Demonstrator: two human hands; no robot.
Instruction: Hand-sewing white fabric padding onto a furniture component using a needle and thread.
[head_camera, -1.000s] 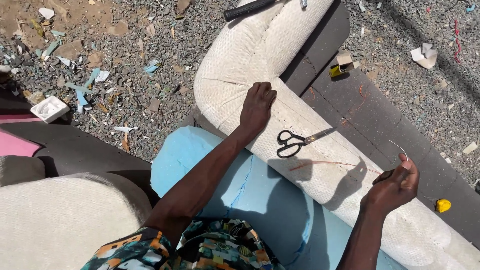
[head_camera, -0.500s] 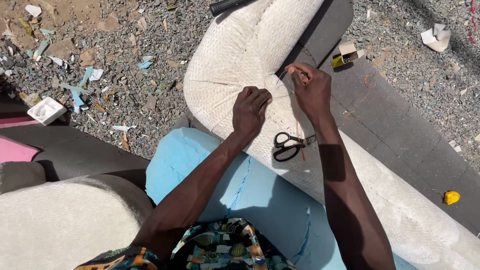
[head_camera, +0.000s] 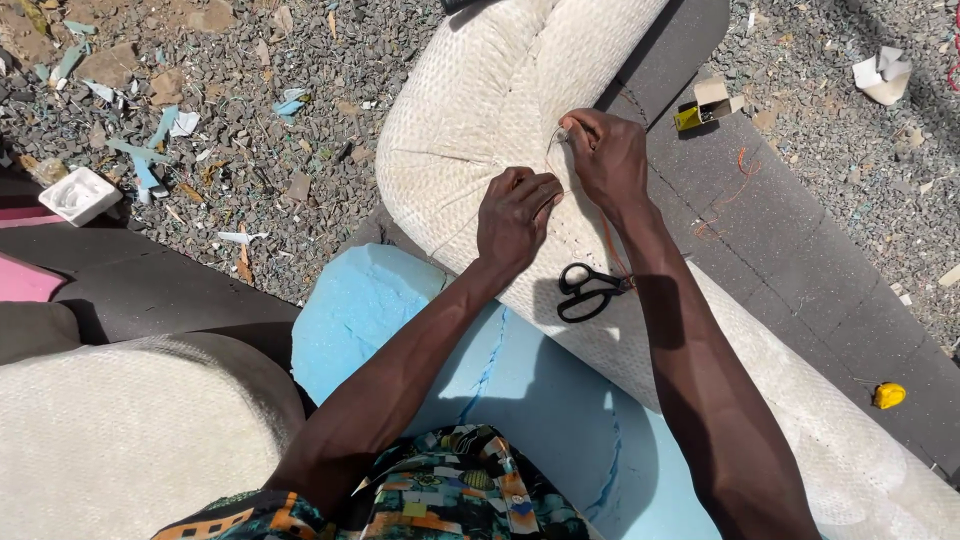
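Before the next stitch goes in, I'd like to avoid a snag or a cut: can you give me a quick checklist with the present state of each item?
1. Left hand pressing down on the cream upholstered cushion at the seam: ok.
2. Right hand pinching something thin at the seam, likely a needle: ok, though the needle itself is too small to confirm.
3. Thread free of tangles: cannot tell, only a faint strand shows.
4. Black scissors lying on the cushion, close under the right forearm: not ok, they could be knocked.
5. Blue foam beneath the cushion, apart from the hands: ok.
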